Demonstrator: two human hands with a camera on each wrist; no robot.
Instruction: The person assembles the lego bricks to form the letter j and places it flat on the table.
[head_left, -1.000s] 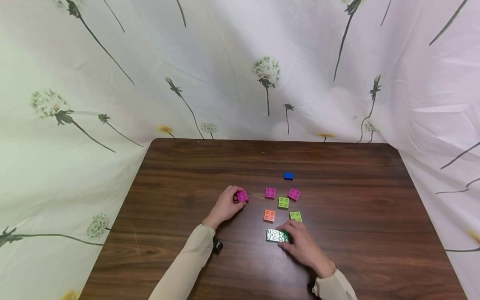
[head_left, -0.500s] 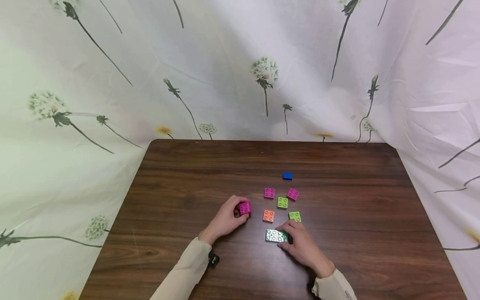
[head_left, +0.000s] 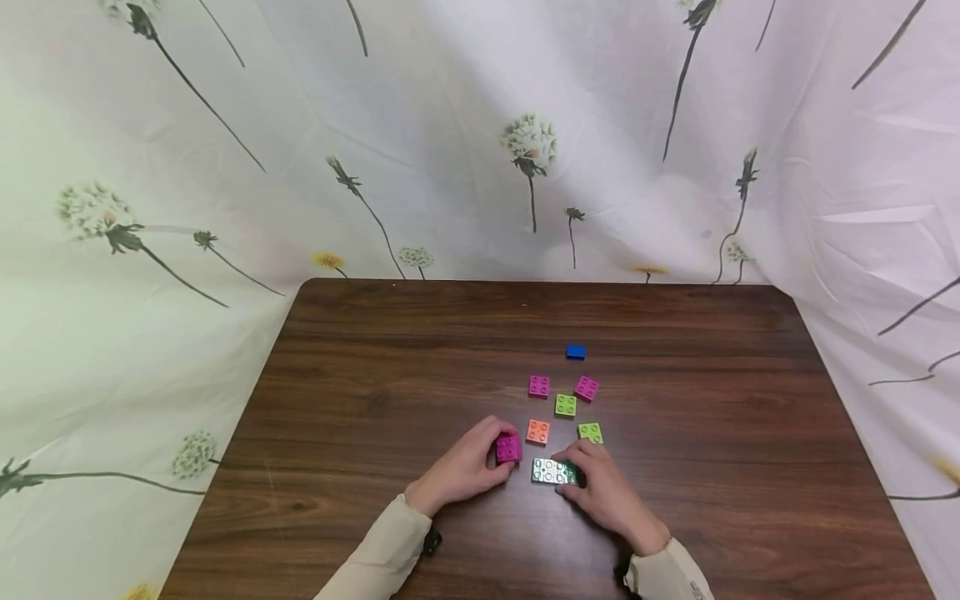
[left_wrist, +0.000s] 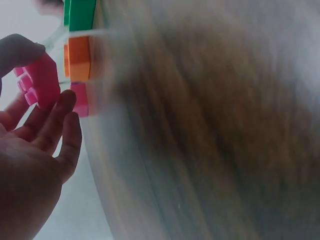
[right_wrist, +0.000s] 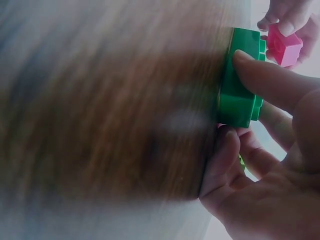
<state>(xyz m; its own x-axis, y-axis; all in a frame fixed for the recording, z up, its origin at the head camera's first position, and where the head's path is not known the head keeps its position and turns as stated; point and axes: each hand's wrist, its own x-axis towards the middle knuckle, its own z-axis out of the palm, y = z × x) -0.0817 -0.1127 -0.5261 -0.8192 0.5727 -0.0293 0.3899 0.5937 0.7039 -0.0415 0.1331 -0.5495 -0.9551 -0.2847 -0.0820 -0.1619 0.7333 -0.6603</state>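
My left hand [head_left: 467, 468] pinches a magenta toy building block [head_left: 508, 448] with two rows of studs, between thumb and fingers. In the left wrist view that block [left_wrist: 44, 80] is raised off the table and tilted. My right hand [head_left: 606, 490] grips the right end of a longer green building block [head_left: 553, 472], thumb on the near side and fingers on the far side. This green block [right_wrist: 240, 80] rests studs up on the table in the right wrist view. The magenta block is just left of the green one, with a small gap between them.
Behind the hands lie an orange block [head_left: 537, 432], lime blocks [head_left: 566, 406], two magenta blocks [head_left: 539, 386] and, farther back, a blue block [head_left: 575, 352]. One lime block [head_left: 590, 432] sits right by the right fingers. A flower-printed cloth [head_left: 450, 167] hangs around the brown table [head_left: 360, 358].
My left hand has carried the magenta block toward me and to the right, close to the green block. My right hand keeps its grip on the green block in the same place.
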